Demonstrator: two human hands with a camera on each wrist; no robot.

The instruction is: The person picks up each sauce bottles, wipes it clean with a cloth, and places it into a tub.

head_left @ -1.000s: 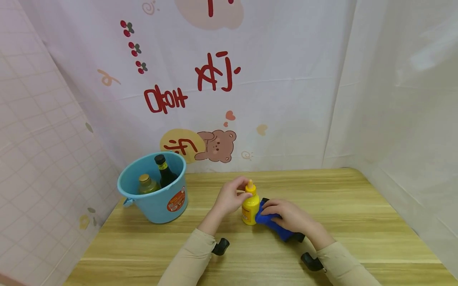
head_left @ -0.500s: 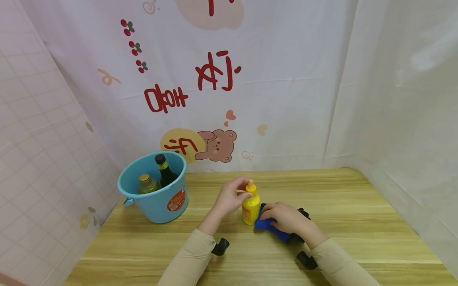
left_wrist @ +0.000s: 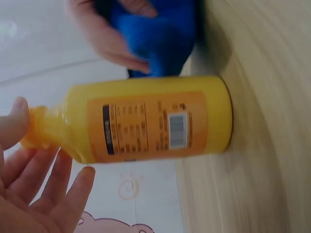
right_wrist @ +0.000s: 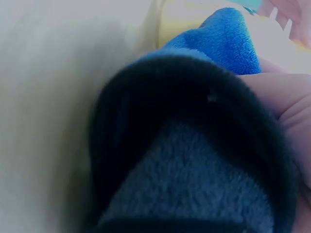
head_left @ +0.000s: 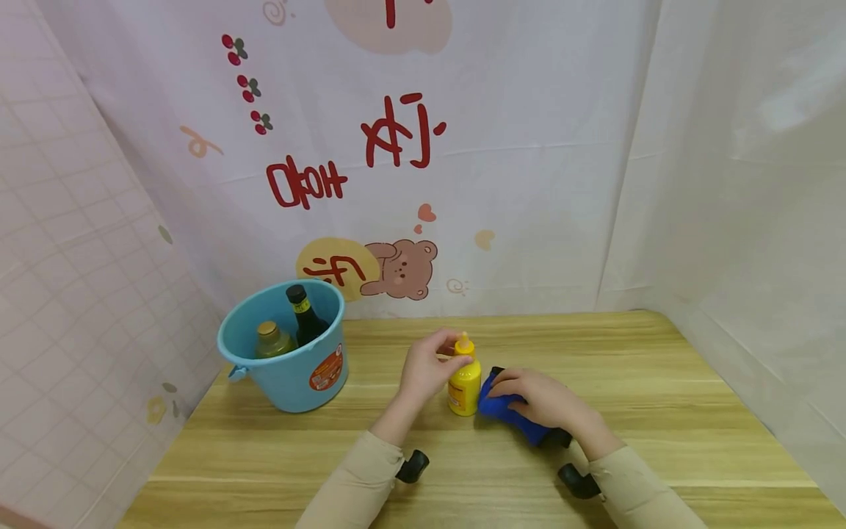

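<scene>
Upright on the wooden table point(head_left: 661, 411) stands a yellow squeeze bottle point(head_left: 465, 389) with a nozzle cap. My left hand point(head_left: 426, 367) holds it by the neck, thumb and fingers on either side. In the left wrist view the bottle's orange label point(left_wrist: 146, 126) with a barcode faces the camera. My right hand point(head_left: 545, 400) grips a fuzzy blue cloth piece point(head_left: 512, 419) with black edging, close beside the bottle's right side. The right wrist view shows the cloth's black-rimmed opening point(right_wrist: 180, 73) and a grey plush surface within; its exact kind is unclear.
A light-blue bucket point(head_left: 297, 382) stands at the table's left. Inside it are a dark bottle point(head_left: 307, 319) with a black cap and a pale bottle point(head_left: 272, 342) with a gold cap. A white printed curtain point(head_left: 529, 184) hangs behind the table.
My right hand shifts the blue cloth slightly left and down, then back right, a little off the bottle. My left hand stays at the bottle's neck, nearly still.
</scene>
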